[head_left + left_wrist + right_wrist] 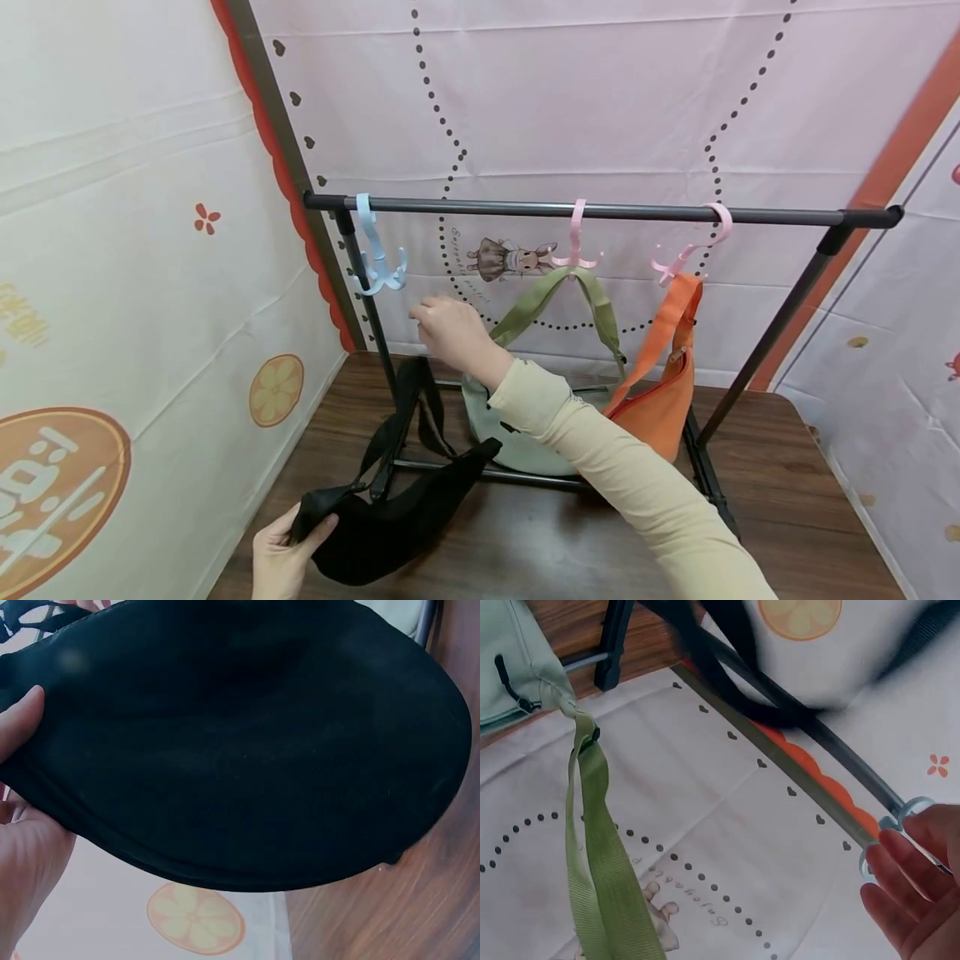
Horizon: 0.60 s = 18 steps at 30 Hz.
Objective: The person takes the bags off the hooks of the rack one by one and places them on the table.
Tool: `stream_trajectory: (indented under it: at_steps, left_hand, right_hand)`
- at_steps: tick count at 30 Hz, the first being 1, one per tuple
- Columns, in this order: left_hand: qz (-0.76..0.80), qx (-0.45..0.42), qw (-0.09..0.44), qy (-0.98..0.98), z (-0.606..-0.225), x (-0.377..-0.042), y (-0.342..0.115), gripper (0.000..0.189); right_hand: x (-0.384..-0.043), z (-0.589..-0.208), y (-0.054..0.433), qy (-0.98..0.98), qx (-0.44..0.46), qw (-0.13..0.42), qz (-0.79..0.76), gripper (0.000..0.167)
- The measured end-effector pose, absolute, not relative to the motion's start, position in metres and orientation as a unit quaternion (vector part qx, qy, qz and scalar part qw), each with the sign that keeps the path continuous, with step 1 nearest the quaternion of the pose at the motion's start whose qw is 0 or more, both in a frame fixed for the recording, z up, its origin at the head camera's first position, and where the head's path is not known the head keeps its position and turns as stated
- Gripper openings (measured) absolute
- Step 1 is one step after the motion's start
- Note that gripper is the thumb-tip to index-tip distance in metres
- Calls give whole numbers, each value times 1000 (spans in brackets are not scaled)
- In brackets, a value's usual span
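on the wood-grain desk (540, 533) in front of you stands a black rack (465, 207). the black bag (382, 533) slants low at the rack's left front, over the desk. the pale green bag (517, 450) and the orange bag (660, 417) hang farther right. your left grip (283, 554) pinches one end of the black bag; your right grip (456, 335), fingers loosely parted, is near the blue hook (382, 268).

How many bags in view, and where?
3: black fabric bag in the left hand; pale-green fabric bag on the left pink plastic hook; orange fabric bag on the right pink plastic hook.
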<state>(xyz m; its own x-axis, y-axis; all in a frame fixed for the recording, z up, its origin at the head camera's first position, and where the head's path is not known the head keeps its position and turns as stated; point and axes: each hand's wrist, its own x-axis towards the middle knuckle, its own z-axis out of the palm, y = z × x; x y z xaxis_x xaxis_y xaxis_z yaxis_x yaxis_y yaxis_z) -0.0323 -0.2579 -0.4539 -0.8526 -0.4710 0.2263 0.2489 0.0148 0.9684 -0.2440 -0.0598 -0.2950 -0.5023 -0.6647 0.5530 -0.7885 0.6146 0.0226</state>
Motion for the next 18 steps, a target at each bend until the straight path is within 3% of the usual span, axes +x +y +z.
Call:
stream_trajectory:
  at_steps: [4,10,12,18]
  left_hand:
    - [-694,115,256,-663,-452,-33,-260,32]
    - [-698,97,281,-652,-451,-36,-263,31]
    - [-703,100,284,-644,-449,-36,-264,32]
    - [-723,146,279,-615,-443,-36,-263,38]
  right_hand:
    - [-234,-297,-52,-869,434,201,124,21]
    - [-223,-313,-26,-870,464,-4,167,47]
    - [-220,-321,-14,-867,458,-50,190,53]
    - [-214,-351,19,-852,429,-72,292,61]
